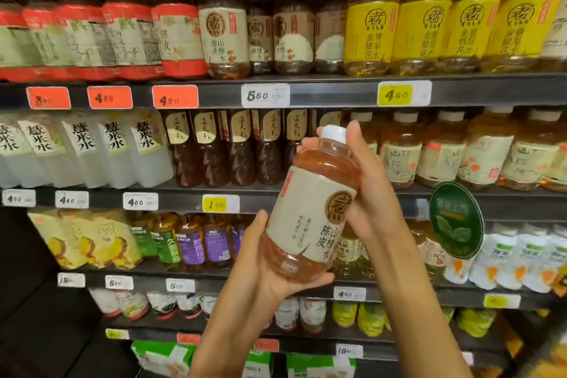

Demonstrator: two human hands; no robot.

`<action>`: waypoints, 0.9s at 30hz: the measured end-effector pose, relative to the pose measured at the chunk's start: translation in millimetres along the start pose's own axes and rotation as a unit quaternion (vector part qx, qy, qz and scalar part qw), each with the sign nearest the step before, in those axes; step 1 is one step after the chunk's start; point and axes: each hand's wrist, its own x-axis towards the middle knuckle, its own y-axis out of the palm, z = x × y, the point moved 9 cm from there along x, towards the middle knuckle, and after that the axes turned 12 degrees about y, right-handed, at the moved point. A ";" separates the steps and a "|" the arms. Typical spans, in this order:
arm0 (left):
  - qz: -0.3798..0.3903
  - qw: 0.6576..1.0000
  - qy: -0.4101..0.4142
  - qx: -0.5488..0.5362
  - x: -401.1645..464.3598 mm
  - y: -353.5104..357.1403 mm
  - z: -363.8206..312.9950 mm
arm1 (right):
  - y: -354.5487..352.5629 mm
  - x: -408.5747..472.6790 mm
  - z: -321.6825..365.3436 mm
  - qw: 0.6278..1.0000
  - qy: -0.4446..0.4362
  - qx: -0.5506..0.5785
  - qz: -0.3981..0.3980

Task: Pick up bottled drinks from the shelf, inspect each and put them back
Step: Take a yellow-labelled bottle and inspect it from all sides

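Head view: shop shelving point(322, 92), several tiers of bottled drinks above price tags. One amber bottle point(310, 212), beige label, was held clear of the shelves, long axis tilted, white cap up and slightly right. Left hand point(264, 267) cupped its base; right hand point(365, 190) gripped its shoulder.

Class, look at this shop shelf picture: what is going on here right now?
A person stands at a drinks shelf, holding one amber bottle tilted in front of it. The left hand cups its base, and the right hand grips its upper part near the white cap. Its label faces the camera, so it is being inspected, not yet put back.
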 end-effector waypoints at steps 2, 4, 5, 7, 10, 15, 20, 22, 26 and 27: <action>0.008 1.000 -0.009 0.008 -8.4 2.3 4.2 | -9.9 -8.4 -5.2 0.999 0.008 -0.008 -0.036; 0.017 0.999 -0.016 0.033 -15.7 1.9 12.3 | -18.8 -14.9 -12.4 0.997 0.031 -0.032 -0.060; 0.022 0.999 -0.022 0.038 -19.1 1.5 17.2 | -22.1 -17.9 -16.0 0.996 0.046 -0.041 -0.067; 0.025 0.999 -0.039 0.025 -24.2 1.5 24.5 | -28.6 -23.5 -22.1 0.995 0.069 -0.032 -0.071; 0.049 0.996 -0.071 -0.002 -24.0 5.5 36.7 | -29.3 -27.2 -26.1 0.996 0.081 0.023 -0.037; 0.086 0.991 -0.103 0.010 -21.0 20.4 48.4 | -44.0 -26.8 -33.4 0.993 0.097 0.049 -0.048; 0.055 0.986 -0.058 0.147 1.4 11.2 50.1 | -67.4 -35.2 -32.7 0.992 0.079 0.058 -0.084; 0.075 0.980 -0.033 0.179 -1.8 10.6 47.7 | -75.2 -38.8 -32.5 0.992 0.069 0.031 -0.096; 0.055 0.967 -0.079 0.234 -5.4 18.8 62.0 | -86.1 -40.1 -31.6 0.992 0.082 0.004 -0.092; 0.064 0.970 -0.078 0.223 -6.1 23.0 62.5 | -88.1 -39.2 -31.5 0.992 0.088 -0.005 -0.087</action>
